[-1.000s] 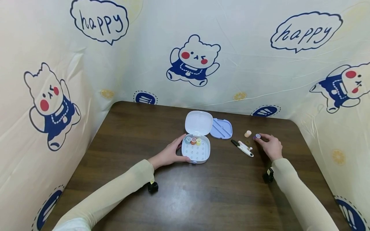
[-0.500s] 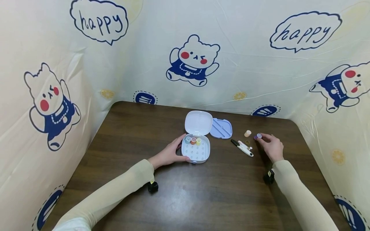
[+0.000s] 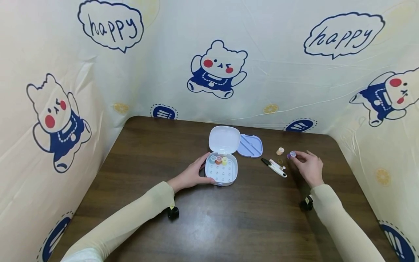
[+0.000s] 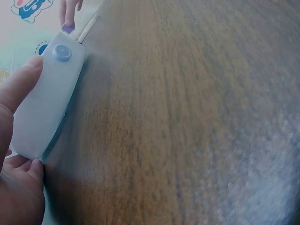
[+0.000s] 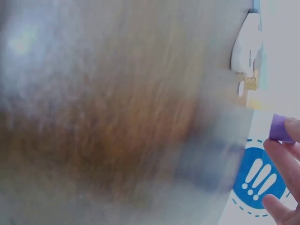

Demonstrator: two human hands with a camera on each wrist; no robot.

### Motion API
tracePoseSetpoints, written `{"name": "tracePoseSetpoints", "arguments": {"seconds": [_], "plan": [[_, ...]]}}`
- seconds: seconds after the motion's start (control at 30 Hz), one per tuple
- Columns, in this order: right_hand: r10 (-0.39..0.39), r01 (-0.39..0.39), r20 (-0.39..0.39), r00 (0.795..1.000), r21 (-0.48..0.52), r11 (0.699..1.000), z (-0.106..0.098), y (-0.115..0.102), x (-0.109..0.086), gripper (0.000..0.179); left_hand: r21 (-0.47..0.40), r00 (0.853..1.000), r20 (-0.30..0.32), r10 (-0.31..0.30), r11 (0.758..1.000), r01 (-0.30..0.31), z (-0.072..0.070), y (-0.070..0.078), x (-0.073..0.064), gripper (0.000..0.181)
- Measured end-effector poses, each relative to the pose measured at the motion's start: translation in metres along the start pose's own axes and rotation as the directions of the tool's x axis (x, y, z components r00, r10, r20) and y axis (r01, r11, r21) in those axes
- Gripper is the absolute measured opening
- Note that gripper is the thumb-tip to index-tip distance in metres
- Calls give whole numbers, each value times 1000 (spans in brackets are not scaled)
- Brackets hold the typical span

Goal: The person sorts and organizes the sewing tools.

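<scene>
At the middle of the table, my left hand (image 3: 191,174) grips a white box (image 3: 233,179) by its left side, thumb at the front and fingers behind. The box's lid (image 3: 224,139) stands open. Rows of small pegs fill its inside, and the back row carries a blue spool (image 3: 212,159), a red spool (image 3: 218,160) and a yellow spool (image 3: 224,161). Off to the right, my right hand (image 3: 309,169) pinches a purple spool (image 5: 278,127) between thumb and fingers. Whether that spool touches the table is hard to see.
A lilac tray (image 3: 250,146) with diagonal bars lies beside the lid. Between box and right hand lie a peach spool (image 3: 280,151), a small gold ring-shaped item (image 3: 280,161), a slim white tool with a black end (image 3: 274,167) and a tiny white piece (image 3: 283,168).
The right hand and wrist have shifted slightly to the right, still pinching the purple spool, which has barely moved. The left hand and box stay in place.
</scene>
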State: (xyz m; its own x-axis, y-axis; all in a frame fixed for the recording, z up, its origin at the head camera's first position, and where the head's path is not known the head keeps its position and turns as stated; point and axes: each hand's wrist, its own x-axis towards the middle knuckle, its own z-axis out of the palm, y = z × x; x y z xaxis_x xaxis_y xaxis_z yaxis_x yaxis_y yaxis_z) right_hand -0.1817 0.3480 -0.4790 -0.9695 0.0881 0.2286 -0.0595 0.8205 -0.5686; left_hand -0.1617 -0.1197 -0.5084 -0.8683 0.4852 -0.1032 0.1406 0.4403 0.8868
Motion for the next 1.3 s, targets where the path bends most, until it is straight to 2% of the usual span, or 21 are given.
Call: {"name": "tracePoseSetpoints", "arguments": {"seconds": [0.3,0.7,1.07,1.3], "plan": [[-66,66,-4,998,-15,998,-2,-8,-5,30,3,1000,2,-6,1000,6,0,0,0,113],[-114,114,52,992,-6,993,-2,-26,-9,27,-2,1000,5,-8,1000,8,0,1,0,111],[-116,117,69,991,-13,993,2,-44,-13,28,-9,1000,7,-1,1000,1,1,-2,2,111],[-126,125,78,989,22,992,9,-54,-9,28,1,1000,8,-8,1000,8,0,0,1,111]]}}
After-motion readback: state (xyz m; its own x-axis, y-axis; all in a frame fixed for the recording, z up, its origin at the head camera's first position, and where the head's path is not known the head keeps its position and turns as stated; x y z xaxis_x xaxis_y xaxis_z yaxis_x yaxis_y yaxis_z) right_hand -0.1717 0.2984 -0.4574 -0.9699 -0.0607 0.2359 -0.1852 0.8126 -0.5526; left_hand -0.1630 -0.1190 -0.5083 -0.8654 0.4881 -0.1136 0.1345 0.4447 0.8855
